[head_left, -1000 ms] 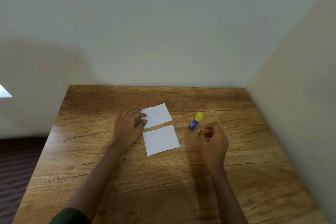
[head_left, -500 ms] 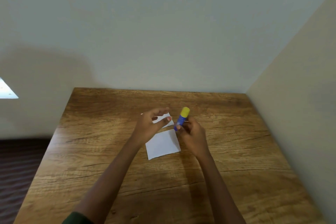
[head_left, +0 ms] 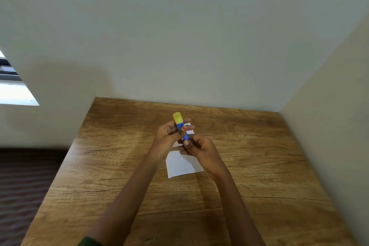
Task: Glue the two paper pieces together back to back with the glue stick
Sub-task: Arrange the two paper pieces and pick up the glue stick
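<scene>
Two bare forearms rise from the bottom of the frame and meet over the middle of a wooden table (head_left: 119,166). The left hand (head_left: 167,138) is lifted, its fingers and thumb curled round the upper part of a glue stick (head_left: 180,126), just under the cap. The right hand (head_left: 201,151), a little lower and to the right, pinches the stick's lower end with curled fingertips. Together they hold the stick in the air above the table, its top leaning toward the upper left.

The table's far edge meets a pale back wall (head_left: 179,36) across the middle of the frame, and its right edge sits against a side wall (head_left: 329,126). The left edge is open, with a dark floor (head_left: 24,185) below it at lower left. Wide stretches of wood grain show on either side of the arms.

The glue stick has a blue barrel and a yellow cap (head_left: 177,117), which is on. Two white pieces lie flat under the hands: the nearer paper (head_left: 180,167) shows below the right wrist, and the farther paper (head_left: 190,129) is mostly hidden behind the fingers
</scene>
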